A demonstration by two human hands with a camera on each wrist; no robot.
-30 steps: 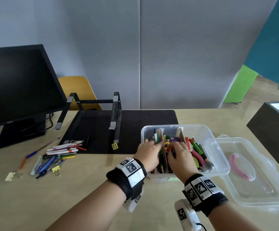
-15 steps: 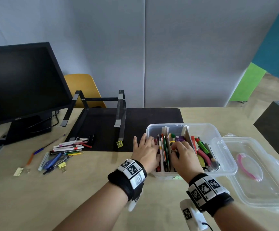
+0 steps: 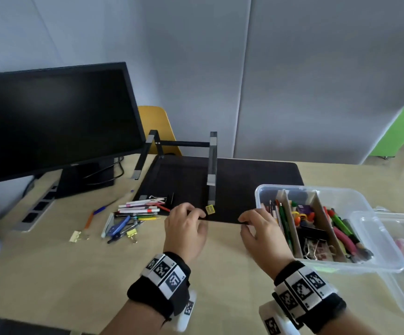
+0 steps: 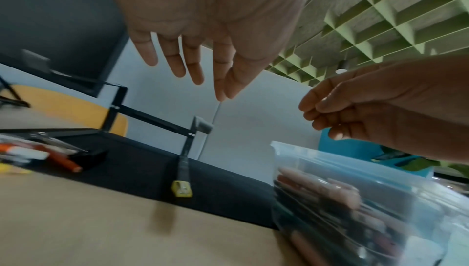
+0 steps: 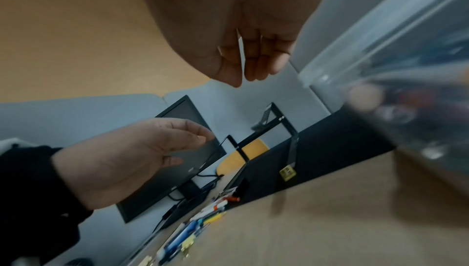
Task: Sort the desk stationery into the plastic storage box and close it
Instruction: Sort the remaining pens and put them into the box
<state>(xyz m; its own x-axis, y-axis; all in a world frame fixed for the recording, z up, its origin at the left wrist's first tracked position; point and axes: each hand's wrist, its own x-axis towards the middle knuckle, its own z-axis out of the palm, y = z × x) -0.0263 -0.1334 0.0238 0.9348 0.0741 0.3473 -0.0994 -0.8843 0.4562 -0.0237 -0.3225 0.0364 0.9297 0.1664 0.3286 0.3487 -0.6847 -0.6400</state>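
Note:
The clear plastic storage box (image 3: 341, 191) stands at the right, open, with cardboard dividers and pens, clips and markers inside. Its lid (image 3: 389, 222) lies right of it. Loose pens and markers (image 3: 138, 210), a blue tool (image 3: 120, 226) and a yellow binder clip (image 3: 132, 234) lie left on the desk. A yellow sharpener (image 3: 209, 209) sits on the mat's front edge. My left hand (image 3: 191, 213) hovers just left of the sharpener, fingers relaxed and empty (image 4: 193, 65). My right hand (image 3: 251, 223) hangs beside the box's left wall, fingers loosely curled round nothing (image 5: 243, 69).
A black monitor (image 3: 51, 117) stands at the back left, with a power strip (image 3: 39, 206) below it. A black laptop stand (image 3: 211, 165) sits on a dark desk mat (image 3: 256, 180). A yellow chair (image 3: 155, 126) shows behind the desk.
Both hands have come out of the box and moved left, the left hand reaching the sharpener's side. The head view has swung left toward the loose stationery.

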